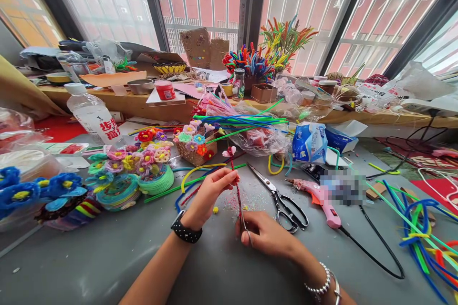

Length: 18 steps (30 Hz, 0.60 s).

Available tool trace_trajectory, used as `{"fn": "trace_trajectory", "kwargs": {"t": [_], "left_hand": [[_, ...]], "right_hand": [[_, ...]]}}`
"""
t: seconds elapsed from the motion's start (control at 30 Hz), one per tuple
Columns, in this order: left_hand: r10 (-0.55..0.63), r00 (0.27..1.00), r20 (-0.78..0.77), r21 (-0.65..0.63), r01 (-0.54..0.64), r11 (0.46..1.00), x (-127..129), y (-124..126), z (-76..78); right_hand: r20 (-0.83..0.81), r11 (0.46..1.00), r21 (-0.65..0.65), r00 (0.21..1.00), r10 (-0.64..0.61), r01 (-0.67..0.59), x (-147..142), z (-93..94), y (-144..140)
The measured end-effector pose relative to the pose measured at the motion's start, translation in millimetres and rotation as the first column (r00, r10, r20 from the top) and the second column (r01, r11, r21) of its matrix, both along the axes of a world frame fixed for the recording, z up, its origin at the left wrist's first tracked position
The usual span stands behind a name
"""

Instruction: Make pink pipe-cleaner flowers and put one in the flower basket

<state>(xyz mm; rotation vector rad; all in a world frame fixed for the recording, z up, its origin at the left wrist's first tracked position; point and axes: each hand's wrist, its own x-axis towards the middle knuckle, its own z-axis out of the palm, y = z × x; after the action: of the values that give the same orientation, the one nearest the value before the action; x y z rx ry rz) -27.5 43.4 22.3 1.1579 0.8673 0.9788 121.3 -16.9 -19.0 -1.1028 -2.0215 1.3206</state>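
gray table, red stem in both hands

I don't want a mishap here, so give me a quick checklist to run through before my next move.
1. Left hand has the red stem: ok, pinched between thumb and fingers.
2. Right hand is on the stem too: ok, at its lower part.
3. Scissors are set down: ok, lying on the table beside the right hand.
4. Glue gun is cool: cannot tell; it lies beyond the scissors, and heat doesn't show.
5. Work spot is free of scraps: not ok, glitter and a yellow bit lie near the hands.
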Motion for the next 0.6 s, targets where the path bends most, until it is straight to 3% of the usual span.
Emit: {"fn": "trace_trajectory", "kwargs": {"t": [0.6], "left_hand": [[0.036, 0.999, -0.004, 0.021, -0.036, 0.999, 0.2, 1.0, -3.9]], "right_hand": [[-0.017, 0.995, 0.027, 0.995, -0.094, 0.095, -9.1, -3.0, 1.7]]}}
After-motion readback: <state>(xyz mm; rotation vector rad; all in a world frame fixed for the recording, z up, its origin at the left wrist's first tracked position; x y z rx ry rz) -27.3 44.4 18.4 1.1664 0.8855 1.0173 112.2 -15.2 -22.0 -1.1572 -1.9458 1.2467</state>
